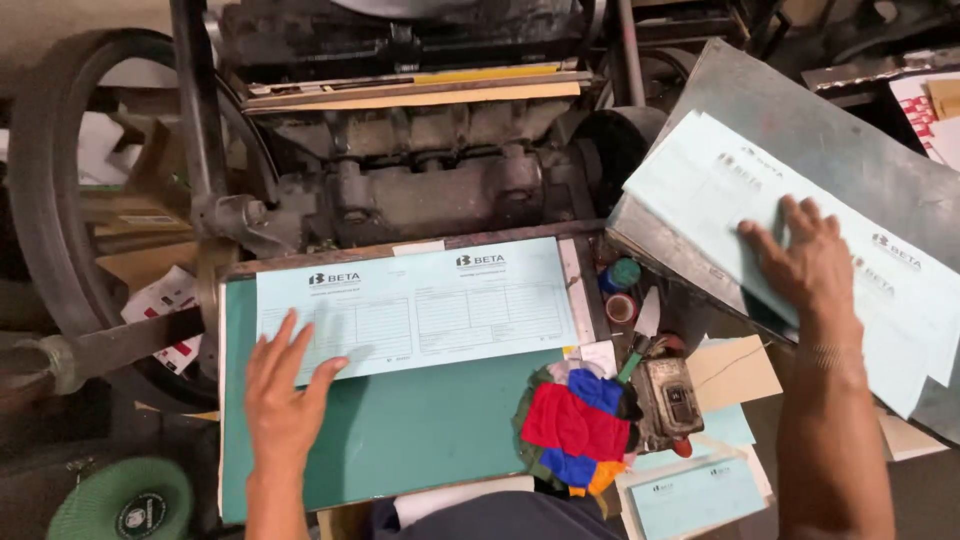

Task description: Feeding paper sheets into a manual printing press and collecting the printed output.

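View from above a person's 2 bare hands at an old iron printing press [420,170]. The left hand [285,395] lies flat, fingers spread, on the lower left corner of a pale blue printed form sheet [420,305]. That sheet lies lengthwise on a green-topped feed board [420,430] directly in front of the press, its far edge near the board's top edge.

The right hand [805,265] rests palm down, fingers slightly spread, on a stack of the same pale blue forms [790,230]. The stack lies fanned and angled on a tilted grey metal tray [850,140] to the right, well apart from the single sheet. Neither hand pinches anything; both press flat on paper.

Between the board and the tray sits a bundle of red, blue, yellow and green rags [575,425] at the board's lower right corner. Just beyond it are a small teal-lidded jar [625,272], a roll of tape [620,308] and a worn metal counter box [668,400]. More blue forms [695,495] lie below these. A large belt wheel [50,200] stands at the left.
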